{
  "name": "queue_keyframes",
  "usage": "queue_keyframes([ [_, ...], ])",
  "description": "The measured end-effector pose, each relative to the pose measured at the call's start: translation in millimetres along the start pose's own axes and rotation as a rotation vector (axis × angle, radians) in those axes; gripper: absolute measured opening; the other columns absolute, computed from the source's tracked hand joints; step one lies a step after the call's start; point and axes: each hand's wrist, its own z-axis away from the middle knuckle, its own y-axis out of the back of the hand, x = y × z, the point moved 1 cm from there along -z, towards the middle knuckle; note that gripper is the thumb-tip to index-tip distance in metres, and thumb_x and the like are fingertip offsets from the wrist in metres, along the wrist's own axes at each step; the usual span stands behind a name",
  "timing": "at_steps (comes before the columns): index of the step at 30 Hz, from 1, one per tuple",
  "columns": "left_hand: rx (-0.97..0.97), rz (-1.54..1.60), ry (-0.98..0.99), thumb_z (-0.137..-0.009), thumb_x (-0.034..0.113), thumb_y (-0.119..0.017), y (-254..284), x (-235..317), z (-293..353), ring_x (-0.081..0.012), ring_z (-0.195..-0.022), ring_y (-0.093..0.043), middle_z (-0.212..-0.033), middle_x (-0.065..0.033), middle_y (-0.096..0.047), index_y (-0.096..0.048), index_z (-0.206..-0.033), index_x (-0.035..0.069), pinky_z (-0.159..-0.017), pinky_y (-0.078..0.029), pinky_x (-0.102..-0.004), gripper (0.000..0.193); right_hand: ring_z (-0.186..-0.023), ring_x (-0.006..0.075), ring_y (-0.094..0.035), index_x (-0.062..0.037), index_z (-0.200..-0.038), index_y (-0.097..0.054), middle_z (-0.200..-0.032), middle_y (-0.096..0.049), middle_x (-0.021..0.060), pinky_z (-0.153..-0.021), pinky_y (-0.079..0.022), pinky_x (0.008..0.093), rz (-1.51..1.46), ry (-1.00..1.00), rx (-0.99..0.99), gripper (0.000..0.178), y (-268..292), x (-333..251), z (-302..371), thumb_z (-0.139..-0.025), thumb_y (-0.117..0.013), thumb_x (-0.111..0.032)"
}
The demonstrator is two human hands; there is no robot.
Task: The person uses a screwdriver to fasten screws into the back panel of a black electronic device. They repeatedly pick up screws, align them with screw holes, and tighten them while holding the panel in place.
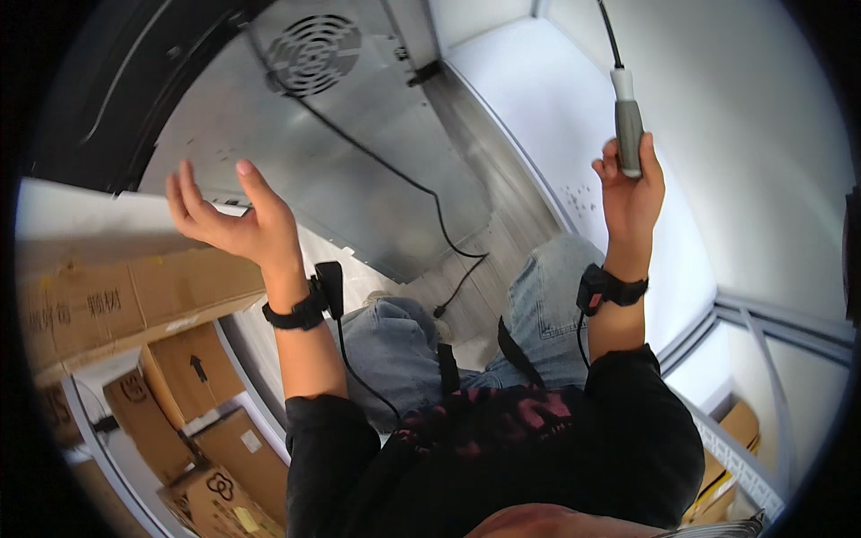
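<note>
brown cardboard boxes (175, 386) at lower left, grey plank floor (513, 202), white wall (762, 161) at right

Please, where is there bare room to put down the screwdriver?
The white surface looks bare beyond the small dark pieces, between its long left edge and the pale wall. The right hand, holding the screwdriver, overlaps its right border in view. Crowded: the floor around the black cable, and the lower left, full of cardboard boxes.
</note>
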Motion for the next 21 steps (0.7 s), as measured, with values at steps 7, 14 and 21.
queue_keyframes([
  [7,-0.865,0.943,0.145,-0.083,-0.001,-0.064,-74.2,122.4,79.9,-0.0128,-0.073,-0.061,-0.084,-0.0076,-0.066,-0.067,-0.093,0.001,-0.067,-0.049,-0.0241,0.011,-0.076,0.0194,-0.059,0.0029,-0.111,-0.052,-0.094,-0.062,0.0158,-0.077,-0.053,0.0389,0.013,-0.009,0.028,0.031,56.1,5.9,-14.7,-0.096,-0.048,-0.023],
  [14,-1.381,0.914,0.296,-0.081,0.004,-0.067,-177.0,172.2,255.0,-0.0175,-0.076,-0.064,-0.087,-0.0083,-0.067,-0.067,-0.102,0.004,-0.068,-0.052,-0.0294,0.021,-0.086,0.0210,-0.058,0.0010,-0.118,-0.049,-0.102,-0.058,0.0125,-0.071,-0.049,0.0321,0.128,-0.099,0.302,0.029,106.0,39.8,-8.3,-0.090,-0.046,-0.005],
  [21,-1.515,0.705,0.209,-0.077,0.007,-0.070,-236.1,194.4,375.3,-0.0265,-0.086,-0.062,-0.101,-0.0126,-0.063,-0.066,-0.103,0.003,-0.076,-0.050,-0.0359,0.026,-0.074,0.0168,-0.058,-0.0013,-0.110,-0.051,-0.089,-0.060,0.0092,-0.059,-0.046,0.0288,0.140,-0.314,0.509,0.027,149.4,86.3,22.2,-0.087,-0.051,-0.015],
])
